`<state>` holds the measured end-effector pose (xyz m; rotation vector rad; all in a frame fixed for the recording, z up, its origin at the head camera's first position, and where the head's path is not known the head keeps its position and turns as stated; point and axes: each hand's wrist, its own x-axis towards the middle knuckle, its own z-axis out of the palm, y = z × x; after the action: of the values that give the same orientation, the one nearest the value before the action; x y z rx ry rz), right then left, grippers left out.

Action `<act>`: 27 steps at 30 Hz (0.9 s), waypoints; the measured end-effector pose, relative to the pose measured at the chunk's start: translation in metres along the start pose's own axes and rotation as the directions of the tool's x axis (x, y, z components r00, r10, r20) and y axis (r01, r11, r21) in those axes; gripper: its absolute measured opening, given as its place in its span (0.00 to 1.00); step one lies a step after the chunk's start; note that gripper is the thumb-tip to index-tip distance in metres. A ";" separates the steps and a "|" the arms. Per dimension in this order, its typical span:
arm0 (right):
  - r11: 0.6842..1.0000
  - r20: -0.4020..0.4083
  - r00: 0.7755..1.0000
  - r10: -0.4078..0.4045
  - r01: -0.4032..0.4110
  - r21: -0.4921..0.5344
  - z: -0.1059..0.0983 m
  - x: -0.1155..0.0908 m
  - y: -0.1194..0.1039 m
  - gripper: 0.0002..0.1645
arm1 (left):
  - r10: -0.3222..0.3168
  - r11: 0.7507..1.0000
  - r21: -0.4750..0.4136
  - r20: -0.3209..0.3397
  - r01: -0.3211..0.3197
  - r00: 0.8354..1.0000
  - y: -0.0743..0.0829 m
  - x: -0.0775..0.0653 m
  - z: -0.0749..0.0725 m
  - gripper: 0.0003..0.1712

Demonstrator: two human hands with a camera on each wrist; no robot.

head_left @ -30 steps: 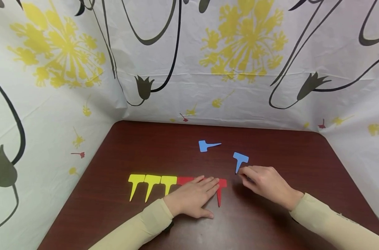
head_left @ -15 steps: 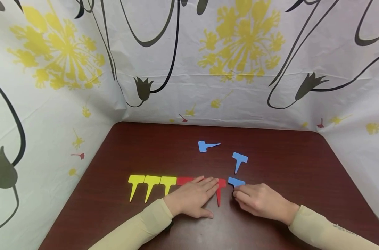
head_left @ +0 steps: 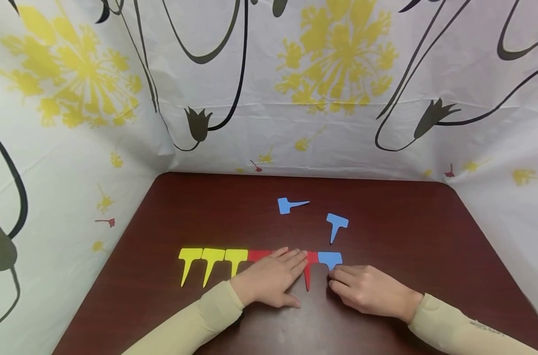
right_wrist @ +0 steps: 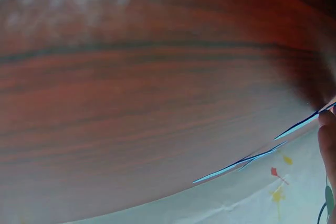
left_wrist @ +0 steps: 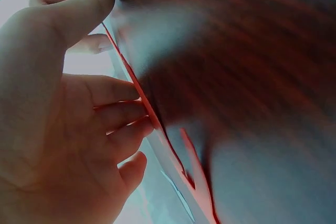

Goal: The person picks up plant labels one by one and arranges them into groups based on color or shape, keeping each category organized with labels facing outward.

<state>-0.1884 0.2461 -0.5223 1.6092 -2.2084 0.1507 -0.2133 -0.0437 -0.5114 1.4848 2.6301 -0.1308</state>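
My left hand (head_left: 269,278) lies flat, fingers straight, over the red T-shaped plant labels; part of a red label (head_left: 257,255) shows left of it and another red label (head_left: 308,276) right of it. What lies under the palm is hidden. Fingertips of my right hand (head_left: 371,292) pinch the stem of a blue plant label (head_left: 330,258), whose head lines up against the red one at the row's right end. In the right wrist view the fingers (right_wrist: 327,140) show at the right edge beside the blue label (right_wrist: 299,126). Yellow plant labels (head_left: 191,254) form the row's left end.
Two more blue plant labels lie farther back: one sideways (head_left: 284,205), one stem toward me (head_left: 337,221). The dark wooden table (head_left: 206,207) meets a white patterned cloth (head_left: 233,153) at its back and sides.
My right hand has come toward me, bringing the blue label left until its head sits beside the row's red end. The left hand has stayed in place on the red labels.
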 end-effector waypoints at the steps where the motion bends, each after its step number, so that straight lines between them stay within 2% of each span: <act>1: 1.000 0.000 1.000 0.007 -0.007 0.011 0.000 0.000 0.001 0.16 | 0.000 1.000 0.000 -0.001 0.000 1.000 0.000 0.000 0.000 0.57; 4: 0.996 0.005 0.998 0.066 -0.066 0.053 -0.002 0.001 0.003 0.14 | 0.000 1.000 0.002 -0.002 0.000 1.000 -0.001 0.000 -0.001 0.57; 6: 0.988 0.024 0.990 0.136 -0.137 0.064 -0.004 0.001 0.004 0.20 | -0.001 1.000 -0.002 0.000 0.001 1.000 -0.001 0.000 -0.001 0.57; 10: 0.957 0.109 0.953 0.282 -0.288 0.038 -0.004 -0.001 0.007 0.31 | -0.003 1.000 -0.006 0.002 0.003 1.000 -0.001 -0.001 0.000 0.57; 12: 0.946 0.152 0.936 0.317 -0.323 0.021 -0.003 -0.003 0.008 0.32 | -0.003 1.000 -0.007 0.000 0.003 1.000 -0.001 -0.001 0.000 0.57; 16: 0.940 0.196 0.922 0.334 -0.342 0.006 -0.002 -0.005 0.008 0.32 | 0.000 1.000 -0.006 -0.011 0.000 1.000 0.000 0.000 0.001 0.57; 27: 0.942 0.188 0.926 0.328 -0.334 0.004 0.000 -0.004 0.007 0.32 | -0.012 1.000 -0.013 -0.004 0.012 1.000 -0.001 -0.001 0.003 0.57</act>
<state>-0.1937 0.2521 -0.5225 1.2988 -2.6256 0.1408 -0.2134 -0.0455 -0.5139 1.4675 2.6379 -0.1111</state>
